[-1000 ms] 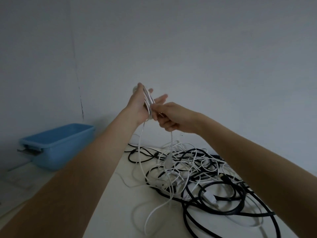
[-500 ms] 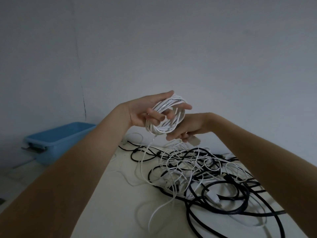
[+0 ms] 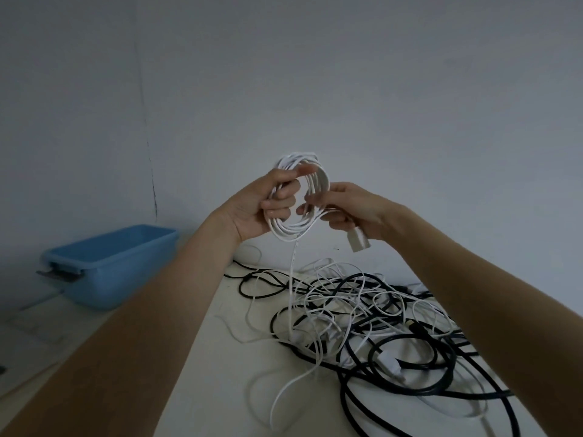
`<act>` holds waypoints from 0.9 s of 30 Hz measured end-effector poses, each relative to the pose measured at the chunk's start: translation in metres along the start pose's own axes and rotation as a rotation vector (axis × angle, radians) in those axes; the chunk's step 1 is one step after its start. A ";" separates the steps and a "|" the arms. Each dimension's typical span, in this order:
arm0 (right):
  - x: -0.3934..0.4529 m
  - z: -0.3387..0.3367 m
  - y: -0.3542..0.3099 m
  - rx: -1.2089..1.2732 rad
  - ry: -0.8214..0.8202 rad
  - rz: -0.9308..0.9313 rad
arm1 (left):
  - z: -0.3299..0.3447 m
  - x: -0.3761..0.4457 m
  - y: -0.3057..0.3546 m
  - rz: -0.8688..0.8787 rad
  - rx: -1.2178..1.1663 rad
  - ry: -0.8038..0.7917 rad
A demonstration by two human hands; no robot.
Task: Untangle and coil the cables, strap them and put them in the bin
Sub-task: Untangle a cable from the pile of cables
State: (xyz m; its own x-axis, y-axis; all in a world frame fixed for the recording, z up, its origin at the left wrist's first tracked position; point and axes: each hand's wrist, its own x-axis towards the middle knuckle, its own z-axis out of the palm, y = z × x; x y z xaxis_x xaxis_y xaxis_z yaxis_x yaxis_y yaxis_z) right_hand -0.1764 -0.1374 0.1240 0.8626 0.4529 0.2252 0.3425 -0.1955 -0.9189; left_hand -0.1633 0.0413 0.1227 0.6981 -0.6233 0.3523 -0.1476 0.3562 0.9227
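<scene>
**White coil held up between both hands**

You hold a coil of white cable [image 3: 298, 197] raised in front of the wall, above the surface [image 3: 220, 373]. Your left hand [image 3: 265, 205] grips the coil's 9 o'clock side, thumb laid across the top strands and fingers curled through the loop. Your right hand [image 3: 353, 209] pinches the coil at its 3 o'clock edge, and a white plug [image 3: 358, 241] sticks out below that hand's palm, toward 5 o'clock. From the bottom of the coil, at 6 o'clock, a single white strand [image 3: 291, 279] drops straight down into the tangle of black and white cables [image 3: 378, 326] spread over the surface, below your right forearm. The blue bin [image 3: 107, 266] sits at 9 o'clock from the tangle, well apart from it, beyond your left forearm, with a grey latch [image 3: 58, 274] on its near end. What lies inside the bin, you cannot tell from this angle.
</scene>
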 end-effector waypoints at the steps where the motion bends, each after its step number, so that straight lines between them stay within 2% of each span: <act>1: 0.003 0.002 0.000 -0.031 0.053 0.003 | -0.001 0.002 -0.002 0.009 0.010 0.054; 3: 0.008 0.005 0.000 -0.117 0.184 -0.003 | -0.003 0.003 -0.006 0.000 0.048 0.139; 5: 0.010 0.004 -0.003 -0.263 0.308 -0.052 | -0.008 0.001 -0.007 -0.061 0.131 0.154; 8: 0.011 -0.001 -0.013 -0.774 0.416 -0.144 | -0.024 -0.008 -0.013 -0.207 0.287 0.134; 10: 0.013 -0.002 -0.017 -0.929 0.470 -0.185 | -0.028 -0.012 -0.019 -0.257 0.232 0.143; 11: 0.014 -0.001 -0.019 -0.898 0.505 -0.219 | -0.027 -0.012 -0.025 -0.262 0.160 0.152; 13: 0.015 0.001 -0.022 -0.646 0.549 -0.279 | -0.019 -0.012 -0.035 -0.252 -0.005 0.159; 16: 0.014 0.000 -0.023 -0.251 0.490 -0.302 | -0.007 -0.012 -0.047 -0.247 -0.068 0.025; 18: 0.009 -0.005 -0.022 -0.158 0.413 -0.300 | -0.002 -0.012 -0.048 -0.275 -0.104 -0.083; 20: 0.004 -0.013 -0.021 -0.173 0.325 -0.293 | -0.002 -0.012 -0.044 -0.309 -0.119 -0.081; 22: 0.001 -0.021 -0.024 -0.336 0.295 -0.295 | -0.005 -0.010 -0.041 -0.363 -0.048 0.019; 25: 0.003 -0.027 -0.030 -0.845 0.370 -0.345 | -0.009 -0.008 -0.037 -0.448 0.014 0.122; 27: 0.004 -0.027 -0.033 -1.141 0.338 -0.414 | -0.009 -0.007 -0.034 -0.495 -0.032 0.178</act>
State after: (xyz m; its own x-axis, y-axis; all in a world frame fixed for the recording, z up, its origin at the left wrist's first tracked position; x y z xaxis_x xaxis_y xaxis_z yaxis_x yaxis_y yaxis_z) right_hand -0.1743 -0.1531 0.1636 0.6079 0.4486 0.6552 0.5902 -0.8072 0.0051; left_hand -0.1571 0.0395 0.0875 0.7875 -0.5955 -0.1591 0.2497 0.0722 0.9656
